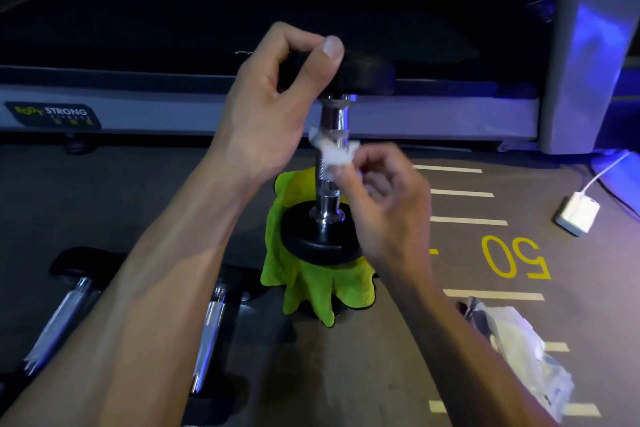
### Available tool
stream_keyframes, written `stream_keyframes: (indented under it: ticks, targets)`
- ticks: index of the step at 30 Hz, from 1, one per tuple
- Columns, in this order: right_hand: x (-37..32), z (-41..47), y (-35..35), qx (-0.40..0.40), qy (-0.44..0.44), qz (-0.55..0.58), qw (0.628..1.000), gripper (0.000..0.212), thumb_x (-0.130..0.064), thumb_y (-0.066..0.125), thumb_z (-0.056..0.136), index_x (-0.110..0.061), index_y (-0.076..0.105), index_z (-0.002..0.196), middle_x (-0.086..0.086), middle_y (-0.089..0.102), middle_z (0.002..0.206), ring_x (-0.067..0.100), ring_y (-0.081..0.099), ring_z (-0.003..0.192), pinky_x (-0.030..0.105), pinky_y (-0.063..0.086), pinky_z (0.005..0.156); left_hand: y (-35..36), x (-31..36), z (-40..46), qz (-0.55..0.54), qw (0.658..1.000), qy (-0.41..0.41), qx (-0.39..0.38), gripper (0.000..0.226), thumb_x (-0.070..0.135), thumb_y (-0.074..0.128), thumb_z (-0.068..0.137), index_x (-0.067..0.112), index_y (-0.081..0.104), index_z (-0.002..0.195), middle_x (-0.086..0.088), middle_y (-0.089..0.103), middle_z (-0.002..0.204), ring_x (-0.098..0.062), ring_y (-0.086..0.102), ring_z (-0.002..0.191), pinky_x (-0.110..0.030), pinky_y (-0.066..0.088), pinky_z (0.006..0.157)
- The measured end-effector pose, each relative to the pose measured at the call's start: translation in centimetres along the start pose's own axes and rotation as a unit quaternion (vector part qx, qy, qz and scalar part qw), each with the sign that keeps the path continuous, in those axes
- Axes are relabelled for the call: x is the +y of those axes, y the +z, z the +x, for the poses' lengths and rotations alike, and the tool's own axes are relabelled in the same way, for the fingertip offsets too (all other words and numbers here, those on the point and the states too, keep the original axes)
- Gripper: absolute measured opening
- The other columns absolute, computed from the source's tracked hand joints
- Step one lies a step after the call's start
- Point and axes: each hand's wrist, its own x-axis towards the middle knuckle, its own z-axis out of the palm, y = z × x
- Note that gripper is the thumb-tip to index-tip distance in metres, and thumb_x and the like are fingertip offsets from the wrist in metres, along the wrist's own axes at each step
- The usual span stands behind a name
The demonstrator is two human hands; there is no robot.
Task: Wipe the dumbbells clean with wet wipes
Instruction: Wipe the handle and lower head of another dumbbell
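1. Chrome-handled dumbbell [330, 163], black rubber ends, standing upright at frame centre; lower end seated on green cloth [311, 284].
2. Left hand [273, 100], fingers and thumb curled round upper black end, steadying.
3. Right hand [384, 204], pinching white wet wipe [334, 154] against knurled mid-handle.
4. Handling, judged: heavy, rigid, top-heavy on soft cloth, liable to tip if let go; smooth chrome probably slick when wet. Best hold: rubber end or knurled middle.
5. Two further dumbbells [207, 329] lying at lower left.
6. Wipe packet [519, 343] at lower right; white adapter [577, 213] at right edge; treadmill [242, 114] across upper frame.
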Motion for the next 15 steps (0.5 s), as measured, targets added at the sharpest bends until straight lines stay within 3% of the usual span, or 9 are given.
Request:
stream_keyframes:
  ticks: [3,6,10,15]
  targets:
    - [0.0,-1.0,-1.0,-0.04,-0.058,-0.139,0.988,0.019,-0.017,0.082,0.084,-0.021,0.065,0.081,0.001,0.068,0.084,0.022,0.07,0.079,0.05,0.057,0.072,0.1,0.2,-0.1,-0.01,1.0,0.005,-0.005,0.01,0.037,0.061,0.102,0.029,0.063,0.097,0.023,0.063,0.081,0.006,0.054,0.076,-0.019,0.044,0.077]
    - [-1.4,0.9,-0.4,0.0,-0.073,-0.099,0.992,0.017,-0.018,0.082,0.085,-0.015,0.066,0.08,0.003,0.068,0.083,0.024,0.069,0.077,0.048,0.058,0.072,0.3,0.4,-0.2,0.004,1.0,0.008,-0.011,0.009,0.034,0.06,0.104,0.026,0.062,0.1,0.025,0.063,0.08,0.008,0.055,0.076,-0.015,0.044,0.076]
    - [-1.2,0.1,0.2,0.033,0.004,0.025,0.999,0.016,-0.015,0.078,0.091,-0.014,0.064,0.083,0.003,0.069,0.073,0.025,0.064,0.064,0.043,0.054,0.063,0.1,0.3,-0.6,-0.012,1.0,0.007,-0.011,0.009,0.04,0.06,0.101,0.032,0.063,0.099,0.02,0.068,0.095,0.002,0.062,0.093,-0.026,0.053,0.088]
    - [-0.1,-1.9,-1.6,-0.062,0.025,-0.091,0.994,0.02,-0.017,0.084,0.082,-0.016,0.065,0.079,0.007,0.071,0.072,0.033,0.071,0.07,0.056,0.057,0.064,0.5,0.3,-0.7,-0.036,0.999,0.012,-0.014,0.007,0.032,0.058,0.102,0.026,0.061,0.101,0.017,0.064,0.093,0.005,0.057,0.085,-0.017,0.045,0.082]
